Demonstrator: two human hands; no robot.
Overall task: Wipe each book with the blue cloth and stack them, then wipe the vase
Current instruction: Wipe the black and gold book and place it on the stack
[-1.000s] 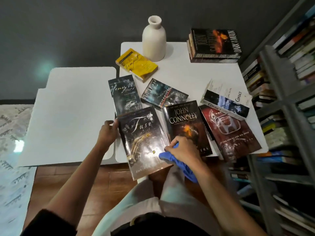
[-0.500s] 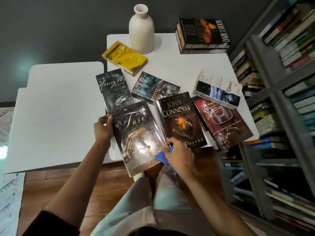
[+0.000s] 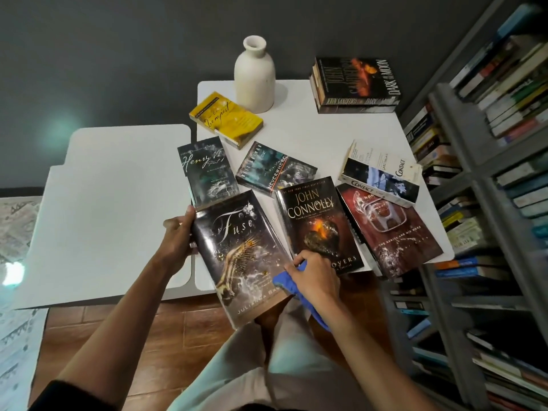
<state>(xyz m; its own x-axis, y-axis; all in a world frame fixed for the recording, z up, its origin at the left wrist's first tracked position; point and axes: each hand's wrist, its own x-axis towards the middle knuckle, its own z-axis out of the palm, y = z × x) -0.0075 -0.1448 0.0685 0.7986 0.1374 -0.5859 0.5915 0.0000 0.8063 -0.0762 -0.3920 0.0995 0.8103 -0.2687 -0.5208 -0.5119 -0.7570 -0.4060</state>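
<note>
One glossy dark hardback titled "Fuse" lies slanted at the near edge of the white square table, its lower end overhanging toward the person's lap. The left hand grasps its left edge with curled fingers. The right hand clutches the single bunched blue cloth against the cover's lower right corner.

Five more single books lie flat around it: the black John Connolly hardback just beside, the dark red book, the dark Henry VI paperback, the Neverwhere paperback and the yellow paperback. What looks like two Contact paperbacks lie one on the other.

At the far right corner stands one stack of books – Dark of the Moon on top – and near the yellow paperback, one cream ceramic vase, upright. A second white tabletop adjoins on the left; grey bookshelves fill the right.
</note>
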